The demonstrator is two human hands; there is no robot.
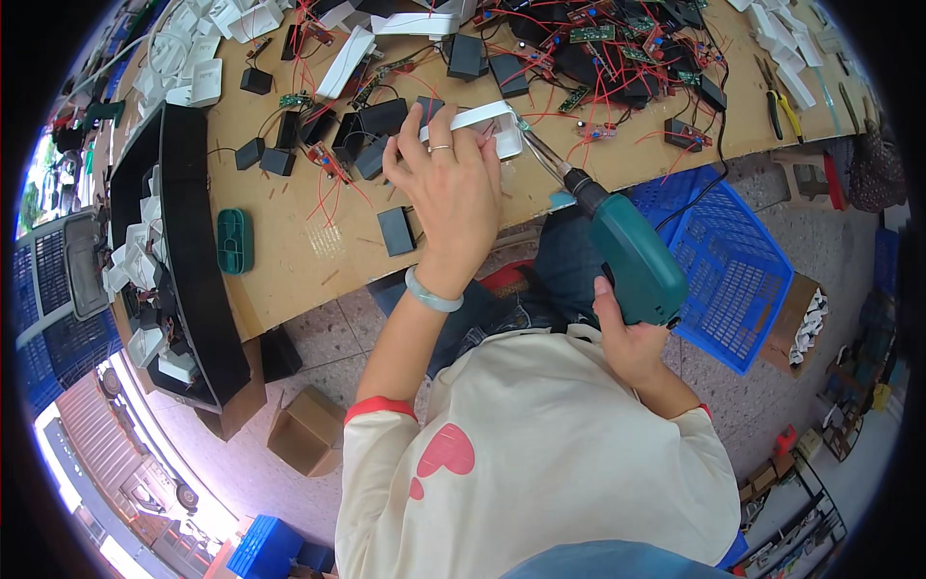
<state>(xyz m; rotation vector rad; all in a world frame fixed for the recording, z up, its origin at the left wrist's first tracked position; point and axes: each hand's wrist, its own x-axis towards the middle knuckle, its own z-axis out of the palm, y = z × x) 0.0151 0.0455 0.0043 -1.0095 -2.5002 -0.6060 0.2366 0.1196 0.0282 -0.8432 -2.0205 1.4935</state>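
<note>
My left hand (449,179) is closed on a white plastic housing (508,143) at the near edge of the cluttered workbench. A ring and a pale bangle are on this hand and wrist. My right hand (627,333) is wrapped round the handle of a green power drill (637,256). From its dark nose, slender metal reaches up and left to the right end of the housing; whether it touches a screw there I cannot make out. Left of my left wrist lies a small black box (395,232). My left fingertips are partly hidden by the hand.
Red-wired circuit boards (593,34) and black boxes heap across the bench (289,289). A black bin (193,261) of white parts stands left, beside a green tray (234,241). Yellow-handled pliers (791,116) lie at right, above a blue crate (738,280). A cardboard box (307,431) sits on the floor.
</note>
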